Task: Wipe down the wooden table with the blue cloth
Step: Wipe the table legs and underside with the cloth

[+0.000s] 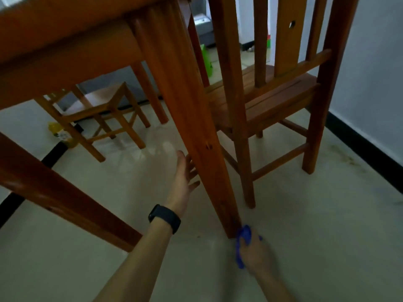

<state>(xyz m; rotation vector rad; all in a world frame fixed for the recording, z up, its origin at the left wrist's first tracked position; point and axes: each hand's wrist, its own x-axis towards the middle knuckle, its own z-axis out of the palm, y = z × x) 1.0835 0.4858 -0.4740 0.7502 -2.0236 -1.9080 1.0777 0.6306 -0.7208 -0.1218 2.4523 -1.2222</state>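
Right hand [254,251], nearest the lens, is gripping the bunched blue cloth [243,233] and pressing it against the foot of the wooden table [65,62] leg [189,110]. Left hand [183,177] is hovering beside that leg, fingers spread. Wiping is seemingly working the leg's lowest part. Blur is obscuring the right fingers, and framing is hiding the tabletop's condition.

Black watch band [164,218] by the left hand [184,177]; 2 bare forearms [139,258].

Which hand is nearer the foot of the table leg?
Right. The right hand holds the cloth at the leg's foot; the left hand is open beside the leg, higher up.
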